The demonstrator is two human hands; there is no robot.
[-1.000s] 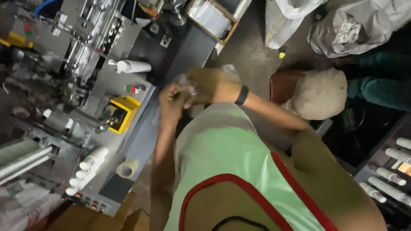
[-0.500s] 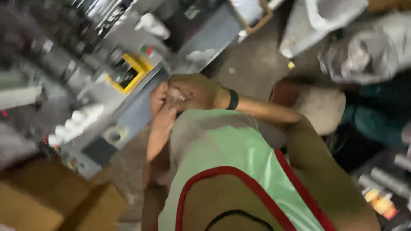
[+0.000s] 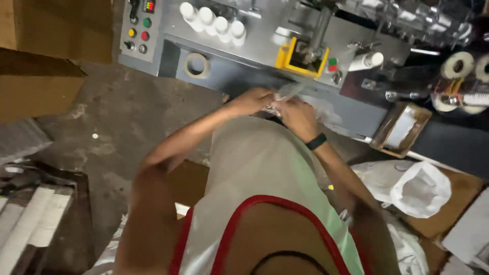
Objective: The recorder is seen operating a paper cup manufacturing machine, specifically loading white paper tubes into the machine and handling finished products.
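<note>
Two hands: both meet in front of the person's chest, closed on the same clear plastic bag (image 3: 300,99).
Cardboard boxes (image 3: 46,56): far left, brown, stacked at the upper corner, well apart from the hands.
White tubes (image 3: 30,224): lower left, long pale pieces lying side by side in a dark tray.
Floor (image 3: 117,122): bare grey concrete, stained, between the boxes and the machine.
Control panel (image 3: 138,25): upper left end of the grey machine (image 3: 254,46), with yellow, green and red round buttons and a small lit display.
Tape roll (image 3: 196,64): lies flat on the machine's lower ledge, just right of the panel.
White caps (image 3: 211,20): a row of round white pieces on the machine top.
Left hand (image 3: 253,100): fingers curled and pinching the left edge of the bag.
Bag: thin, crumpled, transparent, held between both hands just before the machine's front edge; what it holds I cannot tell.
Right hand (image 3: 295,116): fingers closed on the bag's right side; a black wristband (image 3: 316,141) sits on the wrist.
Yellow guard (image 3: 300,56): a yellow frame on the machine, above the hands.
White roller (image 3: 367,61): short cylinder right of the guard.
Wooden tray (image 3: 402,127): small, tilted, right of the hands.
White plastic bag (image 3: 420,191): open, lower right, on brown cardboard.
Film rolls (image 3: 458,66): pale spools at the far right edge.
</note>
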